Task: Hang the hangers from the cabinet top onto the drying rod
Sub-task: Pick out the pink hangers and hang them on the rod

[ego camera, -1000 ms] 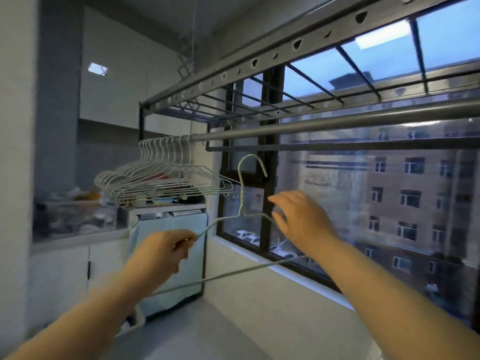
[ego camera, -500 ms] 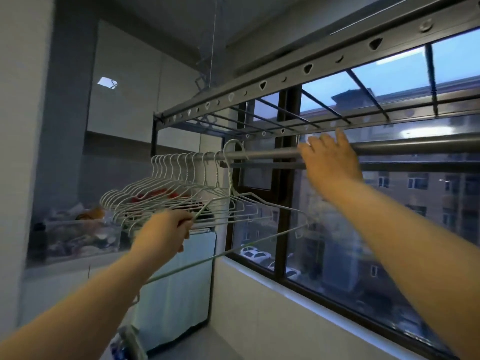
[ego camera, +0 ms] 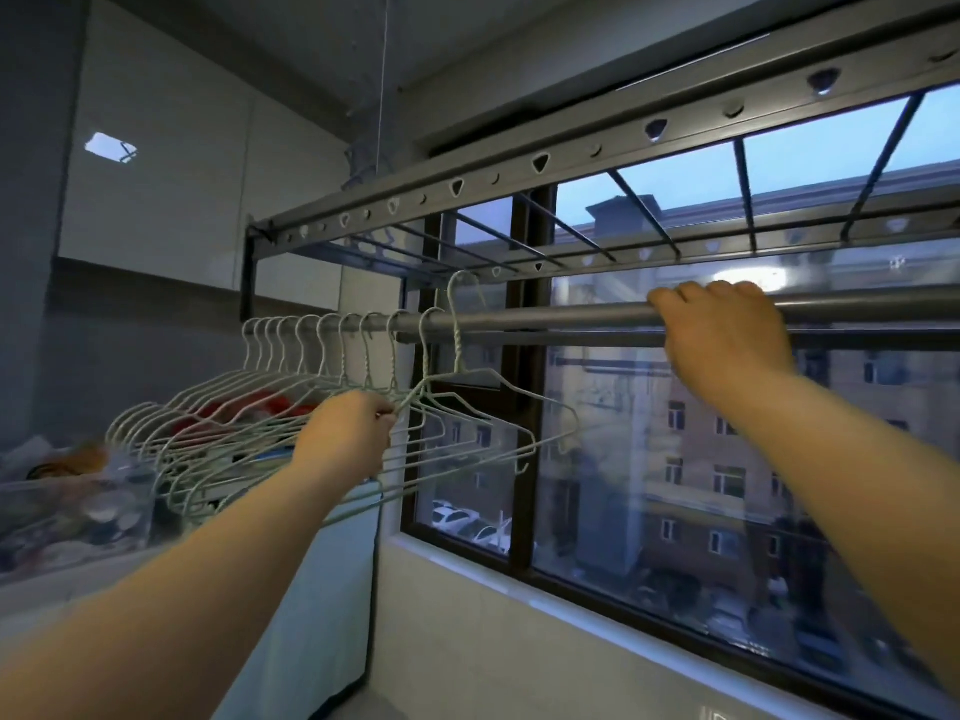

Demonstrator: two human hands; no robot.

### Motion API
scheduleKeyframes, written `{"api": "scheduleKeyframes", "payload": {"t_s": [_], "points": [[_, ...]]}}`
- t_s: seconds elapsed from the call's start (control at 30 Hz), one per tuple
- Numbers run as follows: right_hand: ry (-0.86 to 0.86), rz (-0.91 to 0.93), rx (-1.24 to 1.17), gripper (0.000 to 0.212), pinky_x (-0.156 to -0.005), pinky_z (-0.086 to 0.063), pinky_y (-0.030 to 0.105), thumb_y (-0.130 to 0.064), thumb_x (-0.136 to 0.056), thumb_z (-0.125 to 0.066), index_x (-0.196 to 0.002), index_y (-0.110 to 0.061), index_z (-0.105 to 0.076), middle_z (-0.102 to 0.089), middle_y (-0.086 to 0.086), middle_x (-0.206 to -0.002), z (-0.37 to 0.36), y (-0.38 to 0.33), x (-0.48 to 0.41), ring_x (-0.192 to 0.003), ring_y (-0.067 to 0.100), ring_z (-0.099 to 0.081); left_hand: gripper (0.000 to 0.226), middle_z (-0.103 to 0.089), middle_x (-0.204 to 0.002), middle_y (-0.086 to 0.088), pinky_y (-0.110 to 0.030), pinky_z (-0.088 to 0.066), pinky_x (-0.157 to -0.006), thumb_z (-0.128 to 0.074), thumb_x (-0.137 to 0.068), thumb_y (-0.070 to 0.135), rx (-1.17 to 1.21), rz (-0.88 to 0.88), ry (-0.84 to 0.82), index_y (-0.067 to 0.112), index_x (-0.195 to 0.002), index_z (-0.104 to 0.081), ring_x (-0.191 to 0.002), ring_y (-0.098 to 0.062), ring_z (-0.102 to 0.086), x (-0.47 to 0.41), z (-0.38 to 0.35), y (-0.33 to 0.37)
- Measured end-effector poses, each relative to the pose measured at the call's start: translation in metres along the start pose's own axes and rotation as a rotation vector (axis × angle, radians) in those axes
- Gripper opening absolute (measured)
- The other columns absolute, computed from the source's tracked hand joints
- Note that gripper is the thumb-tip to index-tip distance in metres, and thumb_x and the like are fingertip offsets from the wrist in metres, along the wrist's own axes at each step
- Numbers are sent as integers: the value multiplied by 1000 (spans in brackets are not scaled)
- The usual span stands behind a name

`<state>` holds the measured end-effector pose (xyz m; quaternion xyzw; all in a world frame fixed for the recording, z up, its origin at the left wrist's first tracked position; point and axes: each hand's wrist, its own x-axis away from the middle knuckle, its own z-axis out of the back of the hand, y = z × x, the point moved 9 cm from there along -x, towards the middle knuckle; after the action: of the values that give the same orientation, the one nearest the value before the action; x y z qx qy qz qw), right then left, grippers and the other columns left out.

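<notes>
Raised since a second ago, the left hand [ego camera: 348, 433] pinches the shoulder wire of one hanger [ego camera: 458, 350]; its hook stands above the drying rod [ego camera: 545, 318], apparently not yet seated; the right hand [ego camera: 727, 330] curls over that rod; beyond, a row of hung hangers [ego camera: 249, 407] crowds the far end; judged nearly complete.

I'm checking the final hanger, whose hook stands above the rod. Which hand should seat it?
Left. The left hand pinches that hanger just below the drying rod; the right hand grips the rod farther along, away from the hook.
</notes>
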<state>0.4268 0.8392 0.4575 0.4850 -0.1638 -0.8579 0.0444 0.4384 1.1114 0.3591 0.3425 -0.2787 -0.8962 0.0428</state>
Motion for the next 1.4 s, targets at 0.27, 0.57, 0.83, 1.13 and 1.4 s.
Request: {"api": "scheduleKeyframes", "payload": {"t_s": [0.27,0.57,0.83,1.13,1.4], "points": [[30,-23,0,41,-99,-33,36,-13,-98,-40,-138,-13,-35,-51,11,-132,8,-2,4,-119,29,-47,23,-67,-88,-21,-40,-53,-73,-42,-93,9,25,-36,-28,5,-94,-65,-76,-33,-66,-4,-18,-2],[17,-21,12,40,-99,-34,38,-13,-98,-41,-138,-14,-35,-51,11,-132,8,-1,6,-118,30,-48,25,-62,-83,-14,-36,-52,-69,-40,-95,10,58,20,-35,3,-109,-60,-64,-26,-58,1,-28,-13],[0,-25,22,44,-103,-32,39,-13,-97,-44,-139,-13,-32,-49,11,-134,9,2,10,-122,30,-45,30,-67,-106,-15,-34,-49,-78,-48,-93,21,-5,18,-53,7,-117,-58,-93,-29,-62,3,-26,-10],[9,-16,8,46,-109,-23,39,-10,-96,-42,-140,-11,-31,-42,11,-139,12,3,24,-128,29,-35,41,-50,-134,-9,-38,-39,-100,-51,-91,25,31,-103,114,11,-129,-49,-124,-25,-46,16,4,13],[17,-17,-15,40,-112,-19,40,-6,-93,-45,-132,-5,-43,-46,14,-135,15,16,55,-127,32,-37,29,-61,-105,0,-26,-41,-83,-51,-91,18,254,-322,102,11,-118,-58,-93,-13,-53,47,-12,69]]}}
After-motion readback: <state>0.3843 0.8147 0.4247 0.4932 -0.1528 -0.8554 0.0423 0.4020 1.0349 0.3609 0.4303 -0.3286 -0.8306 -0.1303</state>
